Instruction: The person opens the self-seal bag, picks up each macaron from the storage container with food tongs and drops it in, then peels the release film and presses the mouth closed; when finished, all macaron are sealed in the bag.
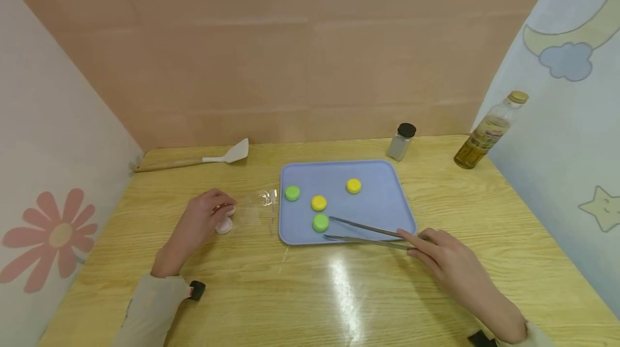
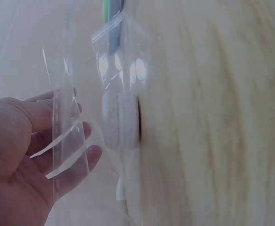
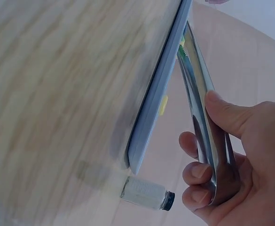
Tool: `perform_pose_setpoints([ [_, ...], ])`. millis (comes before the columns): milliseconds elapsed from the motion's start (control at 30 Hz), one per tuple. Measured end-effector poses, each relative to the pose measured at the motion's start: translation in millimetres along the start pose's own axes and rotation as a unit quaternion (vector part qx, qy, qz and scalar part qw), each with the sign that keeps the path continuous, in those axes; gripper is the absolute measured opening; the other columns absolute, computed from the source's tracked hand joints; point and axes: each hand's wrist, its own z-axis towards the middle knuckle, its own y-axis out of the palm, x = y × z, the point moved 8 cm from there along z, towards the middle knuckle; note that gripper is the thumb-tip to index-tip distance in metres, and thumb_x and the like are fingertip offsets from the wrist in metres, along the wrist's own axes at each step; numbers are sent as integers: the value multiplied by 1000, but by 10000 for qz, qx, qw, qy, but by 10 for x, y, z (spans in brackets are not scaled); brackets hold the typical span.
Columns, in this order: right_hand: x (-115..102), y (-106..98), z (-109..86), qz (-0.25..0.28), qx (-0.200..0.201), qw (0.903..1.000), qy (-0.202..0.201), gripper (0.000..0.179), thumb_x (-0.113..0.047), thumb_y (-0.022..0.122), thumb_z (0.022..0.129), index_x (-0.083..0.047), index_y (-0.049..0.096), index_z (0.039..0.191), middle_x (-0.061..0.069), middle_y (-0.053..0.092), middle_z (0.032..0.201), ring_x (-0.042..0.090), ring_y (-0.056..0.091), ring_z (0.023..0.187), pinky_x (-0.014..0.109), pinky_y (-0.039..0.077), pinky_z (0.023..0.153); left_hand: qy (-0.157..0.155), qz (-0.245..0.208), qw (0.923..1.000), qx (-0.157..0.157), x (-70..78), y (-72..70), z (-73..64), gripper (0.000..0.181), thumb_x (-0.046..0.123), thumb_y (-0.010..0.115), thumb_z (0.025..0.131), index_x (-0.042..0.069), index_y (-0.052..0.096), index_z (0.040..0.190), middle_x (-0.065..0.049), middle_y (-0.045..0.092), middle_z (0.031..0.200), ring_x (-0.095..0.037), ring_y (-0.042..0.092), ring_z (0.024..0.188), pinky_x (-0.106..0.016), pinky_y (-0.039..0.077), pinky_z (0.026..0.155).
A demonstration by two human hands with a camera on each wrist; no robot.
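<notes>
At the tray's left, my left hand [image 1: 205,212] pinches a clear plastic bag [image 2: 64,136] with curled fingers; the exact grip is partly hidden behind shiny film. Two white macarons [image 1: 224,225] are by its fingertips, one partly covered; the left wrist view shows one white macaron [image 2: 121,120] side on. My right hand [image 1: 448,263] grips metal tongs [image 3: 208,122], thumb on one arm and fingers round the other. The tong tips are apart, close to the right of a green macaron [image 1: 321,222] on the blue tray [image 1: 373,218].
The tray also bears another green macaron [image 1: 292,192] and two yellow macarons [image 1: 318,203]. A white spatula [image 1: 237,151] with a wooden handle lies at the back left. Behind the tray's right corner stands a black-capped jar [image 1: 400,142]; an oil bottle [image 1: 486,134] is farther right.
</notes>
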Motion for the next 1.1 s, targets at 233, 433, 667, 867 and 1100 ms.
perform_pose_setpoints([
  [233, -13, 62, 46, -39, -162, 9998, 90, 51, -8, 81, 81, -14, 71, 130, -16, 53, 88, -1, 36, 69, 18, 35, 59, -80, -30, 9999, -64, 1, -3, -5, 10, -3, 71, 92, 0, 76, 101, -8, 68, 100, -21, 66, 83, -38, 56, 69],
  [433, -38, 100, 85, -23, -106, 9999, 50, 55, -7, 83, 77, -15, 71, 130, -16, 52, 87, -1, 36, 68, 18, 34, 58, -52, -59, 9999, -66, 8, -11, -6, 10, -3, 70, 93, 0, 76, 101, -7, 68, 100, -21, 66, 83, -38, 56, 69],
  [667, -84, 151, 146, 30, -65, 10000, -41, 54, -7, 82, 79, -15, 70, 131, -14, 58, 90, -1, 41, 70, 19, 38, 58, -66, -100, 9999, -65, 9, -19, -11, 10, -2, 70, 93, 1, 76, 101, -6, 68, 100, -21, 66, 84, -38, 55, 70],
  [867, -120, 168, 168, 16, -45, 9999, -88, 53, -7, 81, 79, -15, 71, 130, -14, 59, 89, 0, 43, 70, 18, 39, 58, -89, -102, 9999, -101, 3, -13, -13, 10, -1, 70, 94, 1, 76, 102, -6, 68, 101, -21, 66, 85, -39, 55, 71],
  [1100, -138, 158, 178, 39, 11, 9999, -98, 55, -6, 81, 78, -14, 71, 130, -13, 62, 89, 1, 48, 71, 19, 41, 59, -137, -52, 9998, -168, 8, -12, -11, 10, -1, 69, 94, 0, 76, 102, -7, 68, 100, -22, 66, 86, -40, 56, 72],
])
